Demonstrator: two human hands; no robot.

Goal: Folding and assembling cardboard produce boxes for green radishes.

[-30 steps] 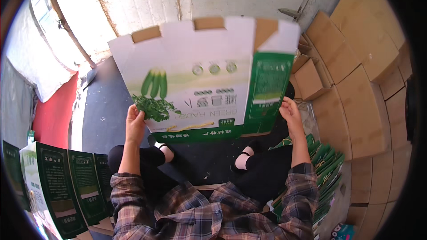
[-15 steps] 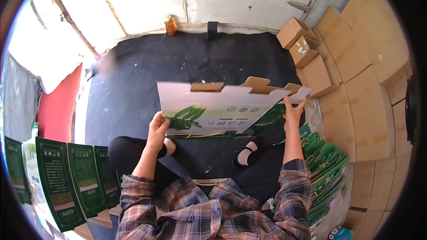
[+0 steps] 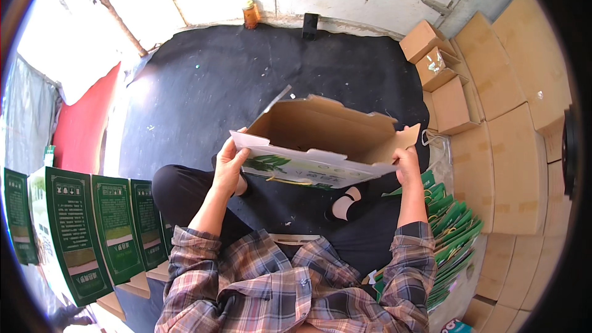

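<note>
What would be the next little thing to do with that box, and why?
Probably fold the loose end flaps inward. The printed carton is already opened into a tube, brown inside showing, with the left hand and right hand gripping its two ends and the flaps sticking out.

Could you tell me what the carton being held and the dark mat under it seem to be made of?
The carton, held by the left hand and right hand, looks like corrugated cardboard: plain matte brown inside, a smooth white and green printed outer face, and die-cut tabs. The black mat appears to be matte fabric or felt, with lint specks and soft creases; its exact fibre cannot be told.
</note>
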